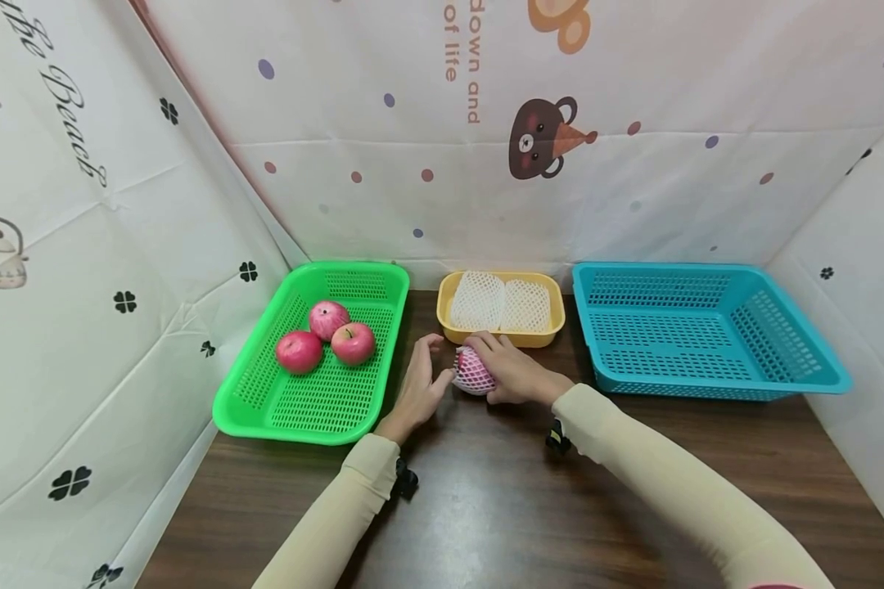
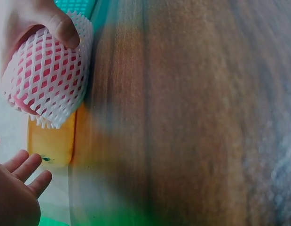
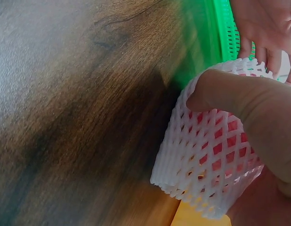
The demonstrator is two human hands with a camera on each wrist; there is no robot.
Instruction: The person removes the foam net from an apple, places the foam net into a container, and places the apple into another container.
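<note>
My right hand grips a red apple wrapped in a white foam net, just in front of the yellow basket. In the right wrist view, the thumb presses along the side of the foam net, and red skin shows through its mesh. To the left of the wrapped apple is my left hand, with its fingers spread and nothing in them. The left wrist view shows that hand apart from the net. Two white foam nets lie in the yellow basket.
A green basket on the left holds three bare red apples. On the right stands a blue basket. The brown wooden table is bounded by printed cloth at the back and both sides.
</note>
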